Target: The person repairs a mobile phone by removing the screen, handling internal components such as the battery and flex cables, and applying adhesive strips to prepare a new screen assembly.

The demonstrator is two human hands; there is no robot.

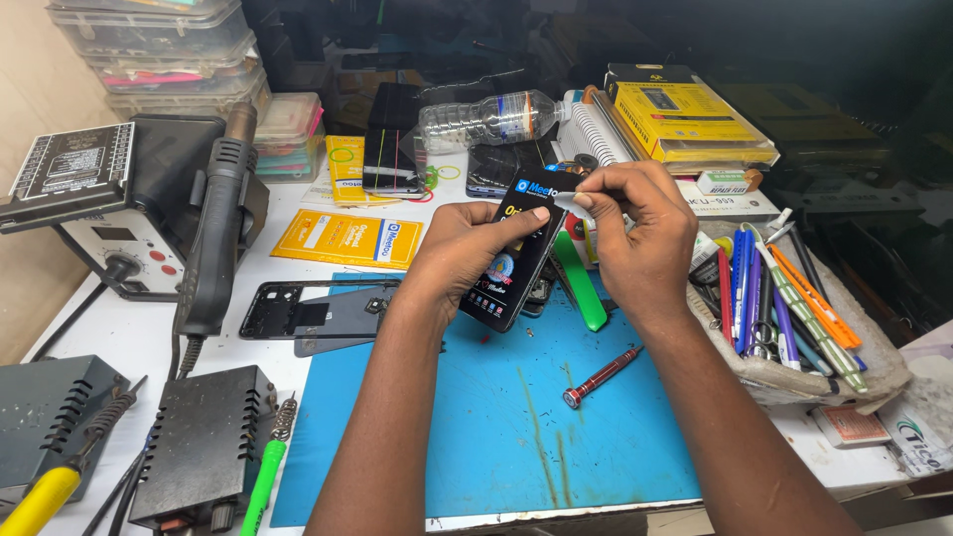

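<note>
Left hand (462, 253) grips a dark phone screen (511, 260) above a blue mat (496, 417); right hand (635, 233) pinches its top tab (564, 197).

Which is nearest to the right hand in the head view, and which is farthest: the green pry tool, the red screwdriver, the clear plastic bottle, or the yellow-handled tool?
From the right hand:
1. Green pry tool, just below it on the blue mat.
2. Red screwdriver, lower on the mat.
3. Clear plastic bottle, lying at the back of the bench.
4. Yellow-handled tool, at the bottom left corner.
</note>
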